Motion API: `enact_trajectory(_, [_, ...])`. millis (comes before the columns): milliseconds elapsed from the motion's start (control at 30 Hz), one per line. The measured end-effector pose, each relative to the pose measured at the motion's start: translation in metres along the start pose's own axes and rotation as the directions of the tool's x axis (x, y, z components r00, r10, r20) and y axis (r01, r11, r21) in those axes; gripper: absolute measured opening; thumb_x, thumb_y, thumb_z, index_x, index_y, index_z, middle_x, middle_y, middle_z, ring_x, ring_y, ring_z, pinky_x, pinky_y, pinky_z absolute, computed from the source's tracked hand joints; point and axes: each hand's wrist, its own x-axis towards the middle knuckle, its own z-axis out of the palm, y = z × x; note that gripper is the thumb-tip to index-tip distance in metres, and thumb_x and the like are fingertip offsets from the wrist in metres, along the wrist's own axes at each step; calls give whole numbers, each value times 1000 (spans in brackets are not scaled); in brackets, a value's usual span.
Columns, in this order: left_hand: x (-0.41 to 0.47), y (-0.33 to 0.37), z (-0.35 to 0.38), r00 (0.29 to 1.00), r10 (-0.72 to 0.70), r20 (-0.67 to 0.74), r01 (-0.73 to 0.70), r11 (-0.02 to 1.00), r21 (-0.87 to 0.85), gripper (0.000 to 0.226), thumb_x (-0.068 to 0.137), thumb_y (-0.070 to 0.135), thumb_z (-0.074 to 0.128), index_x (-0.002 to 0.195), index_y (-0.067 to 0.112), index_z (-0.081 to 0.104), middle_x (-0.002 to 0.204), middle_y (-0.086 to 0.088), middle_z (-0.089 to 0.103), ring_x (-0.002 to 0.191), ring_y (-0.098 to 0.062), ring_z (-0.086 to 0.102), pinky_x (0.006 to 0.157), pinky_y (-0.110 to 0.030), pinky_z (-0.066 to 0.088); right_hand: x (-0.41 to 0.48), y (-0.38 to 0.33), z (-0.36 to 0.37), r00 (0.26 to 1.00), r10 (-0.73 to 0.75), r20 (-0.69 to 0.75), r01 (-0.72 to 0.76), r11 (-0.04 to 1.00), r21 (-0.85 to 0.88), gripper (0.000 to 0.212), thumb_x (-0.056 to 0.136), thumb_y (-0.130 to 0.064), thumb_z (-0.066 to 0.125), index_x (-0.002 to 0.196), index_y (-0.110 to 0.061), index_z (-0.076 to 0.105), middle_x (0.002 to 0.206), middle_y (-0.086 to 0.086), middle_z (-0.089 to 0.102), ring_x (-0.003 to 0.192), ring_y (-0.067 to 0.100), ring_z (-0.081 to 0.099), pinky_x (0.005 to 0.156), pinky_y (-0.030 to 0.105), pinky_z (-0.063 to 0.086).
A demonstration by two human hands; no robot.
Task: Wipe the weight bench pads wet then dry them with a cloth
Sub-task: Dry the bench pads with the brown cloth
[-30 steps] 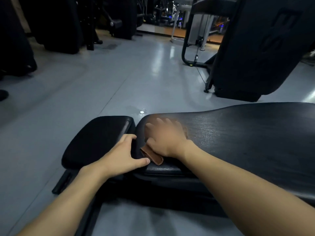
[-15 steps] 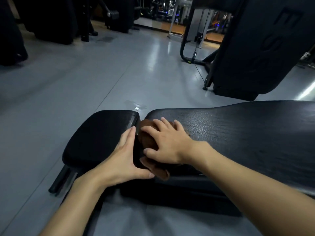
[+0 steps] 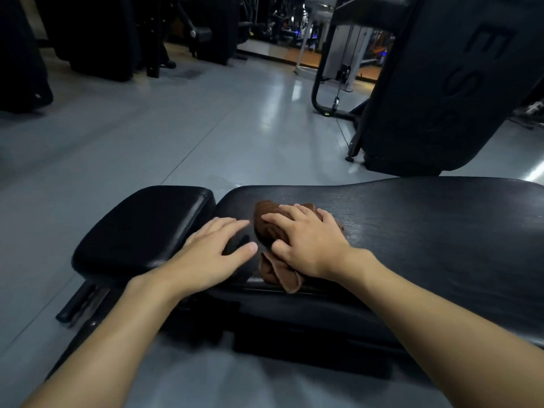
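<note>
Pushes the brown cloth (image 3: 265,232) farther onto the long pad (image 3: 426,231) than half a second back, away from that pad's near edge, with one corner trailing over it. Bears down on the bunched cloth with the right hand (image 3: 312,248), fingers bent round the wad, likely to keep the fabric tight against the long pad. Loosens the left hand (image 3: 203,254) from the long pad's end: flat now, fingers straight, holding nothing, spanning the gap to the seat pad (image 3: 141,228), probably as a brace. Keeps the hands close, not touching. Cannot tell wet pass from dry.
</note>
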Motion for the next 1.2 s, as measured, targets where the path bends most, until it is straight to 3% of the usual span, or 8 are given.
enact_trajectory(133, [12, 35, 22, 996, 83, 14, -84, 974, 208, 51, 88, 70, 42, 136, 53, 42, 155, 18, 26, 149, -11, 12, 118, -59, 6, -28, 44, -14, 996, 88, -27, -89, 996, -21, 56, 91, -48, 41, 146, -46, 30, 160, -4, 28, 148, 21, 20, 117, 54, 14])
enact_trajectory(300, [23, 80, 45, 976, 210, 52, -216, 956, 198, 53, 87, 72, 42, 136, 53, 44, 153, 20, 30, 147, -7, 15, 118, -57, 11, -70, 102, -36, 973, 230, -34, -231, 973, -22, 56, 92, -47, 41, 147, -46, 28, 161, -5, 25, 149, 20, 18, 118, 54, 13])
enact_trajectory(433, [28, 114, 67, 947, 307, 100, -321, 927, 193, 71, 74, 83, 29, 136, 53, 43, 154, 21, 29, 148, -9, 13, 119, -56, 11, -114, 155, -55, 924, 377, -68, -380, 924, -36, 56, 92, -46, 42, 147, -47, 29, 160, -6, 26, 149, 19, 19, 118, 53, 14])
enact_trajectory(667, [32, 147, 90, 920, 376, 109, -390, 901, 188, 54, 84, 74, 41, 134, 53, 46, 151, 22, 31, 147, -9, 16, 117, -58, 12, -192, 237, -88, 772, 620, -140, -630, 776, -39, 55, 90, -47, 44, 145, -46, 33, 157, -9, 32, 145, 19, 26, 115, 55, 19])
enact_trajectory(800, [34, 148, 89, 911, 395, 116, -410, 894, 180, 72, 69, 82, 24, 131, 55, 48, 148, 24, 34, 145, -8, 22, 116, -57, 18, -232, 264, -104, 640, 754, -148, -765, 644, -23, 57, 89, -52, 41, 145, -47, 32, 157, -9, 32, 142, 23, 30, 111, 57, 23])
enact_trajectory(967, [32, 142, 91, 899, 419, 128, -436, 884, 168, 67, 74, 80, 21, 133, 59, 44, 152, 27, 29, 148, -7, 14, 120, -52, 11, -261, 260, -107, 479, 865, -147, -873, 487, 20, 55, 89, -54, 37, 143, -44, 32, 154, 3, 34, 136, 35, 35, 106, 59, 29])
enact_trajectory(1133, [30, 136, 87, 880, 454, 141, -474, 862, 181, 69, 74, 81, 16, 136, 59, 40, 154, 27, 26, 148, -6, 14, 120, -48, 11, -280, 239, -99, 479, 863, -159, -876, 480, -38, 62, 88, -75, 19, 146, -52, 22, 160, 3, 24, 146, 33, 20, 113, 59, 17])
enact_trajectory(1200, [31, 133, 83, 876, 464, 131, -482, 850, 211, 71, 75, 80, 18, 136, 55, 44, 155, 22, 29, 147, -8, 20, 119, -47, 17, -280, 234, -96, 460, 868, -187, -884, 467, -10, 61, 90, -72, 22, 147, -50, 22, 161, 4, 24, 147, 33, 19, 115, 57, 16])
